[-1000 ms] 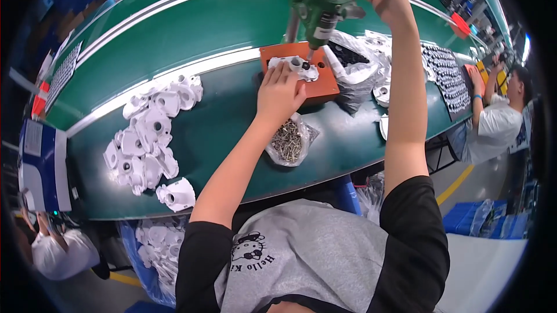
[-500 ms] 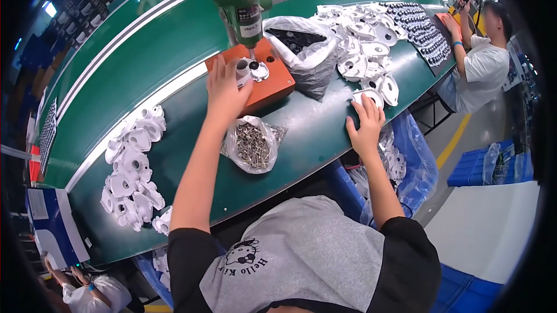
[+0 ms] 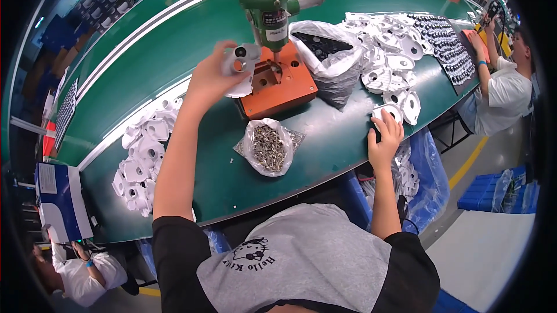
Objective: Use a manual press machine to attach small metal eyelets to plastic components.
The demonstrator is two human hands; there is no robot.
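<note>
My left hand (image 3: 210,76) holds a white plastic part (image 3: 239,63) lifted just left of the orange base plate (image 3: 284,86) of a green press (image 3: 268,0). My right hand (image 3: 384,139) rests on another white plastic part (image 3: 387,112) at the near edge of the green table (image 3: 325,139), beside a heap of similar white parts (image 3: 391,63). An open clear bag of small metal screws (image 3: 268,147) lies between my two arms.
A second pile of white parts (image 3: 142,153) lies at the left. A clear bag of dark pieces (image 3: 325,51) sits right of the press. A tray of dark parts (image 3: 444,43) lies far right near a seated person (image 3: 505,89). Another person (image 3: 75,272) sits lower left.
My left hand has lifted the white part off the orange plate toward the left. My right hand, earlier up at the press, has come down onto a white part at the table edge.
</note>
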